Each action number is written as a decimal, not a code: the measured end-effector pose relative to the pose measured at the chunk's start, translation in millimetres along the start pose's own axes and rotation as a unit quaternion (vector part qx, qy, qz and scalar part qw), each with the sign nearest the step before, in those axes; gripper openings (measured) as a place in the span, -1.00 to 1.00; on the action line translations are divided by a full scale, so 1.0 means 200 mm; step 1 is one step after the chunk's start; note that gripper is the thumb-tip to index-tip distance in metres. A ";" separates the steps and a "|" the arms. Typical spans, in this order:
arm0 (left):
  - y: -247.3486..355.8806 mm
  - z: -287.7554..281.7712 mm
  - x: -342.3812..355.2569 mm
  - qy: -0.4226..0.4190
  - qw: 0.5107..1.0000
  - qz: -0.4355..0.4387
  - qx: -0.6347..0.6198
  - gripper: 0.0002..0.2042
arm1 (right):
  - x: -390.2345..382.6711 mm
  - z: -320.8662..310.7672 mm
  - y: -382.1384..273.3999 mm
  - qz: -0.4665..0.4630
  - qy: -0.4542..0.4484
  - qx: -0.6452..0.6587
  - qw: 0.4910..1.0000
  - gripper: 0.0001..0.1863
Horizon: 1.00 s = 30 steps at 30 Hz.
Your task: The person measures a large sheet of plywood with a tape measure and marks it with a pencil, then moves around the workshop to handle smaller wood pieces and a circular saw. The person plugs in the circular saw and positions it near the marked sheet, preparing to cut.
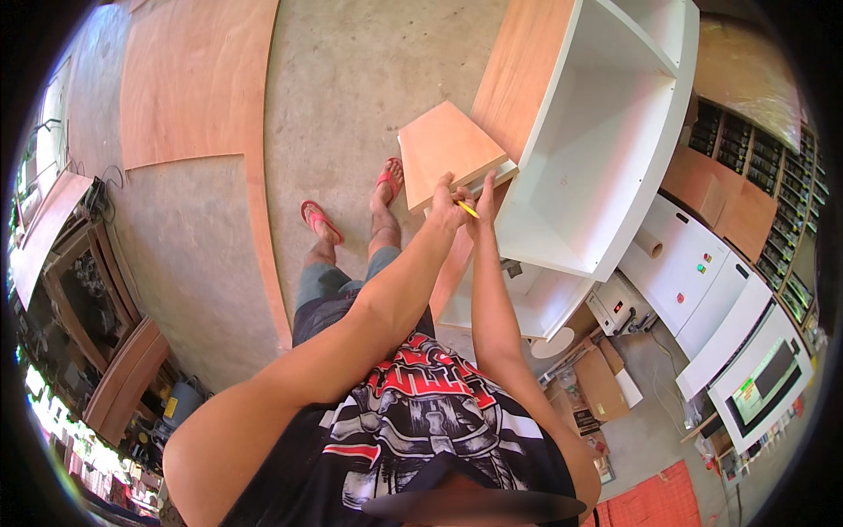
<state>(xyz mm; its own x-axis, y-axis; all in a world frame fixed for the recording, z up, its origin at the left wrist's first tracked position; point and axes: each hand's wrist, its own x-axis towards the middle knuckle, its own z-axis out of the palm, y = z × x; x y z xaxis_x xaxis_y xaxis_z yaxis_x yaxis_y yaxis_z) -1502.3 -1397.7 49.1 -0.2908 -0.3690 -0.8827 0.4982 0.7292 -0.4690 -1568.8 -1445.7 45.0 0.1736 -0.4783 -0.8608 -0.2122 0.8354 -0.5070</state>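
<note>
A four-sided wooden panel (452, 145) with a light-brown face lies at an angle in front of me, with a white layer showing under its edge. At the panel's near edge, my left hand (446, 202) is closed around a thin yellow pencil (468, 209), its thumb side against the wood. The pencil slants across toward my right hand (481, 204). That hand is right beside the left one, fingers stretched up along the panel's edge near its right corner. The underside of the panel is hidden.
A large white-lined cabinet (571, 176) with wooden outer sides lies to my right. Plywood sheets (198, 83) cover part of the concrete floor at left. Grey-white machine cabinets (680, 272), a cardboard box (601, 382) and a red mat (650, 499) are farther right. Wooden racks (75, 299) line the left.
</note>
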 end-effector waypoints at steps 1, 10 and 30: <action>0.00 -0.01 0.01 -0.022 1.000 -0.022 0.003 -0.59 | 0.01 0.00 -0.02 0.011 -0.019 -0.035 0.999 -0.25; -0.01 0.02 -0.10 -0.121 0.977 -0.081 0.152 -0.65 | 0.06 0.00 -0.19 0.083 -0.040 -0.222 0.971 -0.52; 1.83 -1.12 -1.18 0.243 0.701 0.290 0.605 -0.61 | 0.13 0.60 0.00 -0.144 0.266 -0.234 0.924 -0.17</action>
<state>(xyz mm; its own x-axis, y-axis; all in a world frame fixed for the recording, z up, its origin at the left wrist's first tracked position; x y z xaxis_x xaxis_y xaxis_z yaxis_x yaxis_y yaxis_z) -1434.4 -913.6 91.7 0.1503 0.2407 -0.9589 0.8898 -0.4557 0.0251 -1448.4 -1425.6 27.7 -0.1823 -0.8322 -0.5236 -0.6456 0.5030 -0.5747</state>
